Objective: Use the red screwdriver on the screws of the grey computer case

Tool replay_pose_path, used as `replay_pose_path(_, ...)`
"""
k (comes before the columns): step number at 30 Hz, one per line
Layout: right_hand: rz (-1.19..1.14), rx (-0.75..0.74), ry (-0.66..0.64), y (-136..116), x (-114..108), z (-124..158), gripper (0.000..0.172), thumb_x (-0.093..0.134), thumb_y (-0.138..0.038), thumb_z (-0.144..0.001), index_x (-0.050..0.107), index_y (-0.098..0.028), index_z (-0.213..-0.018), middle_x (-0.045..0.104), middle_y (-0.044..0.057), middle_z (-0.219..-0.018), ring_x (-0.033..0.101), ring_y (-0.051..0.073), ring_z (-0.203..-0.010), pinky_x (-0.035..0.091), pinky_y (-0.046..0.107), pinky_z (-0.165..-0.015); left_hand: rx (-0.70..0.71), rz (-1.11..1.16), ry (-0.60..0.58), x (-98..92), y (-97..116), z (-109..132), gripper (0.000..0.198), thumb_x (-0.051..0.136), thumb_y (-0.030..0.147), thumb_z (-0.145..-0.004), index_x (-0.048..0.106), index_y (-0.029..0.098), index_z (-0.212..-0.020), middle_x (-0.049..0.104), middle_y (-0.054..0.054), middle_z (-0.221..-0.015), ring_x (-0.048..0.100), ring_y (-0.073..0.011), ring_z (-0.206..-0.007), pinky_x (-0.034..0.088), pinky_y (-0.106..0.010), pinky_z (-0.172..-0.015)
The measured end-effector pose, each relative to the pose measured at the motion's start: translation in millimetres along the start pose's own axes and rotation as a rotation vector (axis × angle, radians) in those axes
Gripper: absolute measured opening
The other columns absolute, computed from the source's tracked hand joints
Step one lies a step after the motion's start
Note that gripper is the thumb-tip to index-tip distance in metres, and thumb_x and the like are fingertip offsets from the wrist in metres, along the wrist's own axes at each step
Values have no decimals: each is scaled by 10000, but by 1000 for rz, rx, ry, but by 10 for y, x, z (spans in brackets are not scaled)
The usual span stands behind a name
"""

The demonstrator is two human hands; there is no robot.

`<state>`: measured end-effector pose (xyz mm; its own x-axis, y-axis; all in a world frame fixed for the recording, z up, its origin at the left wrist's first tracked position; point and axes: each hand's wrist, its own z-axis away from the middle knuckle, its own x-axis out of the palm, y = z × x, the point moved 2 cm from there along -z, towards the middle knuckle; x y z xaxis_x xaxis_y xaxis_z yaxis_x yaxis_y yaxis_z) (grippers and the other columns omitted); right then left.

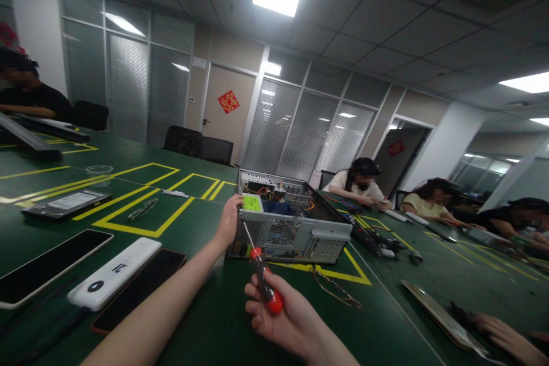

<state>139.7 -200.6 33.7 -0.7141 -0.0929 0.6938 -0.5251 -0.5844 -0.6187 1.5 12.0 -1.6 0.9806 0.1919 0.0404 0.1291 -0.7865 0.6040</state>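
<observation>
An open computer case (330, 233) lies on the green table with its back panel toward me. Inside its left end sits a power supply with a green label (252, 202); coloured cables show further in. My left hand (230, 222) grips the power supply at the case's left corner, its fingertips partly hidden. In my right hand (285, 311) is a screwdriver (262, 273) with a red and black handle, held loosely between thumb and curled fingers. Its shaft points up and forward, the tip close to the back panel near the power supply; whether it touches cannot be made out.
To the left lie a hard drive (66, 204), a white power bank (115, 271), two phones and a clear plastic cup (99, 175). A thin wire loop (334, 287) rests before the case. Cables (381, 240) lie right of it. Several people sit around; one's hand (510, 334) is at lower right.
</observation>
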Motion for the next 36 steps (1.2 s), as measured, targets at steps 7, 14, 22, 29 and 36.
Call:
replay_pose_path(7,67,-28,-62,-29,55,34,348,754,-376,-860,659,-147,-1105,620,-22,-740,349,16,-438,167,159,-441,18,1,5,12,12,-2,506,220,545,-1029,612,228,-999,664,-102,-1245,572,-233,-1277,425,-449,-1146)
replay_pose_path(14,161,-8,-208,35,50,-13,494,752,-426,-819,583,-172,-1207,715,71,-1013,684,160,-752,429,253,-629,18,-13,6,2,-27,7,488,228,518,-1036,623,231,-1016,670,-99,-1244,558,-235,-1304,395,-462,-1177)
replay_pose_path(22,226,127,-317,165,-154,-117,378,653,-389,-729,591,-159,-1023,748,110,-948,743,251,-761,484,291,-644,11,-17,-6,3,-23,7,476,225,490,-1039,621,226,-1027,663,-104,-1257,552,-233,-1309,399,-463,-1171)
replay_pose_path(29,216,325,-178,471,-403,-416,463,514,-392,-671,710,-29,-882,709,120,-759,715,220,-761,491,288,-710,1,-10,-6,-1,-23,5,489,229,515,-1038,621,223,-1024,664,-108,-1255,550,-238,-1312,394,-460,-1175)
replay_pose_path(36,163,352,-94,419,-411,-476,437,468,-338,-632,688,-47,-873,714,101,-761,728,229,-727,521,290,-661,20,0,13,12,-45,4,520,230,547,-1034,632,217,-1020,669,-106,-1250,570,-233,-1286,403,-456,-1171)
